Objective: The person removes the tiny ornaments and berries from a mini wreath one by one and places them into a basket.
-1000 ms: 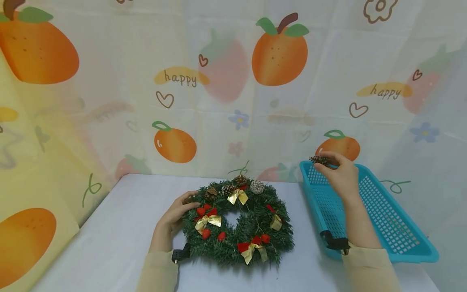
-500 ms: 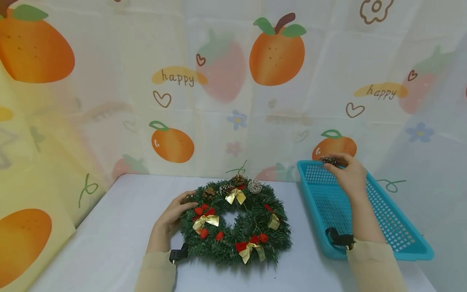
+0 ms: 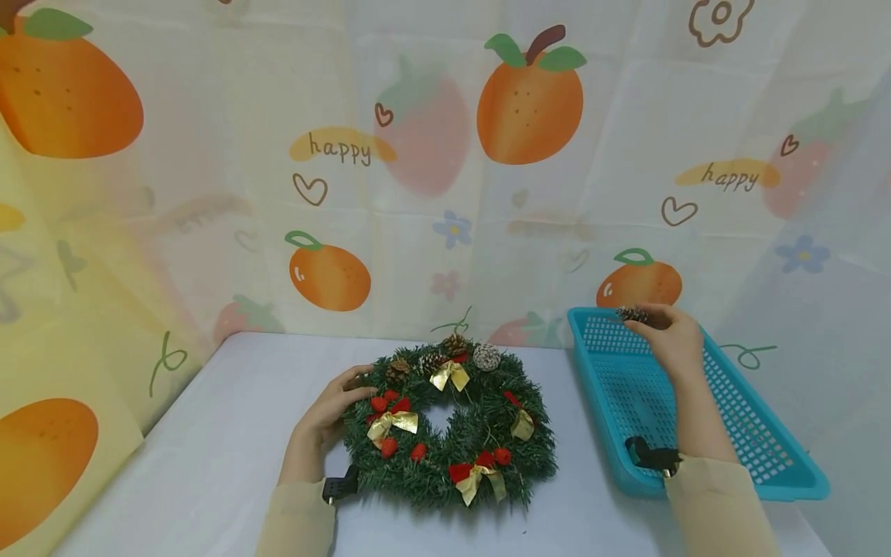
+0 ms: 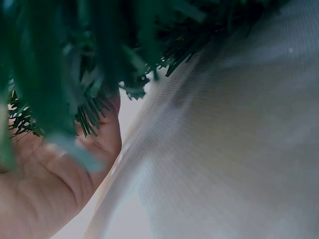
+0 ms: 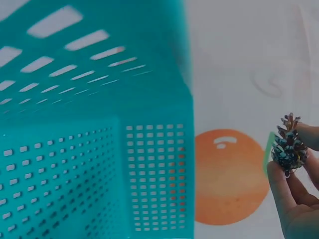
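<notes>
Pinecone (image 3: 632, 314) pinched in right hand (image 3: 671, 340), thumb-finger gap at cone width. Sits near basket (image 3: 636, 394) far rim, not touching. Long axis roughly sideways in head view; right wrist view: narrow end up. Left hand (image 3: 332, 406) grips wreath (image 3: 480, 425) left edge, fingertips partly hidden.

Head view: we note soft, rather flat light, the printed backdrop (image 3: 418, 255) yellowing at left and greying at right, its leftmost orange (image 3: 69, 97) stretched near the edge. Faint shadow lies beside the basket (image 3: 636, 394); a gold bow (image 3: 394, 422) glints. Left wrist: nearest wreath needles (image 4: 55, 64) dark and smeared (we can't separate the strands), cloth (image 4: 129, 214) washed pale low down. Right wrist: pine cone (image 5: 290, 144) fairly crisp, the basket's near wall blurred.
</notes>
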Demonstrator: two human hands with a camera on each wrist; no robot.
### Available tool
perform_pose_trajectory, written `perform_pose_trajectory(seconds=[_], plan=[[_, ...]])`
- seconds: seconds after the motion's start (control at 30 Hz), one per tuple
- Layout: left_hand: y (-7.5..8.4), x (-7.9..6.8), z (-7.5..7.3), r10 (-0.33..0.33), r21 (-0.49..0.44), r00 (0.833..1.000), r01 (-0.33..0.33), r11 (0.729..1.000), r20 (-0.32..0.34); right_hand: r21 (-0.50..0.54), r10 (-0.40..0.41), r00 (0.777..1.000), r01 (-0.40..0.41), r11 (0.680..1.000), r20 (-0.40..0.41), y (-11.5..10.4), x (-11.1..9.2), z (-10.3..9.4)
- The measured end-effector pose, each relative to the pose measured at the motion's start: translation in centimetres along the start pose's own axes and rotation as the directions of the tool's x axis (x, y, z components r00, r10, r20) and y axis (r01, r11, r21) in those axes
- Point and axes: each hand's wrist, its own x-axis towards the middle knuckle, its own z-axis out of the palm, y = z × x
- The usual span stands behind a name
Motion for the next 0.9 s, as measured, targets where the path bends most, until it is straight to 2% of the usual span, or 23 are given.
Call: perform_pose_trajectory(seconds=[0.2, 0.4, 0.7, 0.9], plan=[[-0.2, 0.0, 0.0, 0.000, 0.021, 1.000, 0.000, 1.000, 0.007, 0.049, 0.054, 0.996, -0.058, 0.997, 0.069, 0.8, 0.0, 0.2], [-0.4, 0.2, -0.1, 0.001, 0.025, 1.000, -0.001, 1.000, 0.000, 0.074, 0.020, 0.993, -0.029, 0.997, 0.118, 1.4, 0.2, 0.5], [-0.4, 0.3, -0.1, -0.003, 0.007, 1.000, 0.003, 1.000, 0.006, 0.019, 0.075, 0.968, -0.081, 0.996, 0.238, 2.6, 0.4, 0.9], [-0.3, 0.1, -0.2, -0.006, 0.003, 1.000, 0.006, 1.000, 0.004, -0.028, 0.077, 0.955, -0.072, 0.997, 0.285, 3.4, 0.6, 1.6]])
